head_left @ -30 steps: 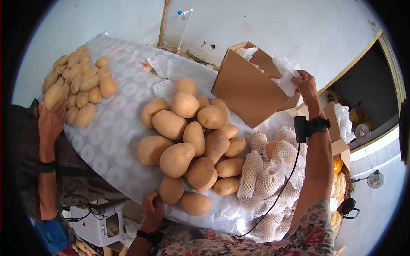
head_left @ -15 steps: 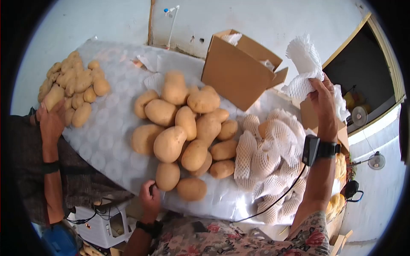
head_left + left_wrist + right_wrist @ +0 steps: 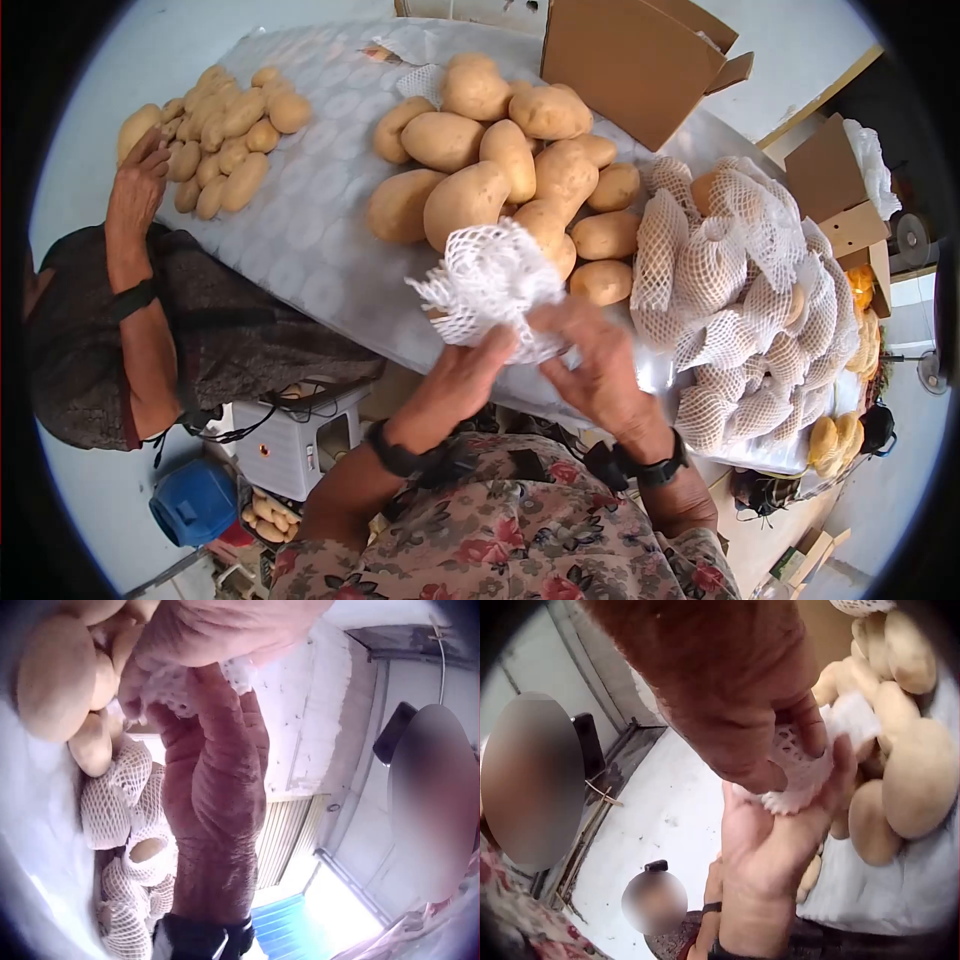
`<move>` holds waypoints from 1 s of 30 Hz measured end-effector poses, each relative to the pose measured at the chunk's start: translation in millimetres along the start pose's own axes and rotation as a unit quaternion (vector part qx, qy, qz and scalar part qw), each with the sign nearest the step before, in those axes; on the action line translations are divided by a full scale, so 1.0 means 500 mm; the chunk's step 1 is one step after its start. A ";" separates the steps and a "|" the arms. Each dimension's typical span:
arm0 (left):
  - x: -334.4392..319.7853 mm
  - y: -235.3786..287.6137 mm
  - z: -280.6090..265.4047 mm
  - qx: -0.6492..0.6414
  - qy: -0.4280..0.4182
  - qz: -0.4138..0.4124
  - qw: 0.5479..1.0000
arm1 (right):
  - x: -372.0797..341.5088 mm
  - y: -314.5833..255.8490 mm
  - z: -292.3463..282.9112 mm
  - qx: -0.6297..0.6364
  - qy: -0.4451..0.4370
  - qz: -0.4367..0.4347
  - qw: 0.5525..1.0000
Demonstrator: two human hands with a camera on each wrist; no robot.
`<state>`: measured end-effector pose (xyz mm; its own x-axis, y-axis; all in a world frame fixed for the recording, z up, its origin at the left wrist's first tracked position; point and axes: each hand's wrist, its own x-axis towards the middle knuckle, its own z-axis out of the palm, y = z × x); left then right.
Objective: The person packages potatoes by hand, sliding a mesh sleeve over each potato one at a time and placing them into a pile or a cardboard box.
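Observation:
A white foam net (image 3: 490, 280) is bunched between both hands above the front of the large potato pile (image 3: 465, 205). My left hand (image 3: 455, 385) holds its lower left side, thumb against the mesh. From the other side my right hand (image 3: 600, 375) pinches the net with fingers and thumb. In the right wrist view the net (image 3: 802, 765) lies between the right fingertips and the left palm (image 3: 761, 851). The left wrist view has the left hand (image 3: 232, 630) over the net (image 3: 176, 690), with the right hand (image 3: 221, 772) below.
Netted potatoes (image 3: 715, 270) are heaped to the right. A cardboard box (image 3: 630, 65) stands behind, another (image 3: 825, 170) farther right. At the left another person's hand (image 3: 137, 190) is beside smaller potatoes (image 3: 240, 110). A white stool (image 3: 285, 450) and blue bin (image 3: 195, 500) are below.
My right hand has brought the net from the upper right down to the front of the pile. My left hand has moved from beside the front potatoes onto the net. The head view has shifted.

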<state>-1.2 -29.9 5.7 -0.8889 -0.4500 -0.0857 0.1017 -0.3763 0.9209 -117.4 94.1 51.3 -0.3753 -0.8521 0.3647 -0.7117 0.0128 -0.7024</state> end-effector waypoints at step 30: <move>-0.034 -0.027 0.097 0.262 -0.093 0.059 0.959 | -0.145 0.068 -0.093 0.403 0.153 0.228 0.873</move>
<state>-9.2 22.0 13.1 -0.9544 -0.2937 0.0543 0.0104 0.1490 0.9888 -142.2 180.6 29.3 -0.7397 -0.6729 -0.0056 0.1559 -0.1634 -0.9742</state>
